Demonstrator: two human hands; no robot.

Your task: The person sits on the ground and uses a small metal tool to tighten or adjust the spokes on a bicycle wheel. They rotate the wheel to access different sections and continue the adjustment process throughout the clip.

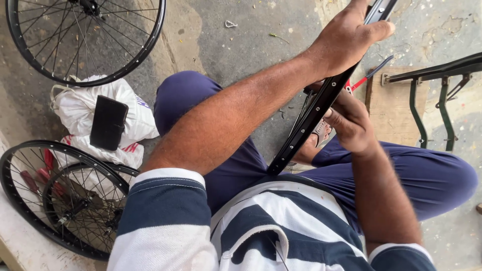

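the person sat on the concrete floor (pixel 241 40) with knees apart, holding a bare black wheel rim (pixel 311 118) edge-on between the legs. the left hand (pixel 349 40) was clamped over the upper part of the rim, fingers wrapped round its far side and pressed together, thumb stretched flat along the near edge. the right hand (pixel 351 123) sat lower, just beside the rim's inner face, its fingers curled in toward the spoke holes; i couldn't tell what, if anything, they pinched. thin spokes (pixel 303 113) showed just behind the rim there. a spoked wheel (pixel 85 37) lay at upper left, two more wheels (pixel 65 195) stacked at lower left. between them sat a white bag (pixel 75 108) with a black wallet (pixel 108 123) on top. a green metal stand (pixel 432 100) stood on a wooden board (pixel 391 108) at right
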